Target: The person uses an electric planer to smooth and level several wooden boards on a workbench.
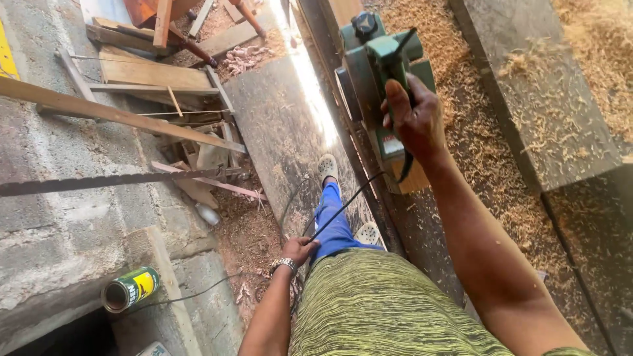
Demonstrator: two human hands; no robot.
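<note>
Gripping right hand (415, 122) on boxy green electric planer (379, 66), black-knobbed, dusty.

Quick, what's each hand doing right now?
Left hand: closed on the black power cord.
Right hand: closed around the green electric planer handle.

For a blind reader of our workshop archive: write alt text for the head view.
Seen from above, a person's right hand grips the handle of a green electric planer resting on a long wooden plank, with wood shavings scattered alongside. The left hand, with a wristwatch, holds the planer's black power cord by the hip. A tin can lies on concrete blocks at left.
</note>
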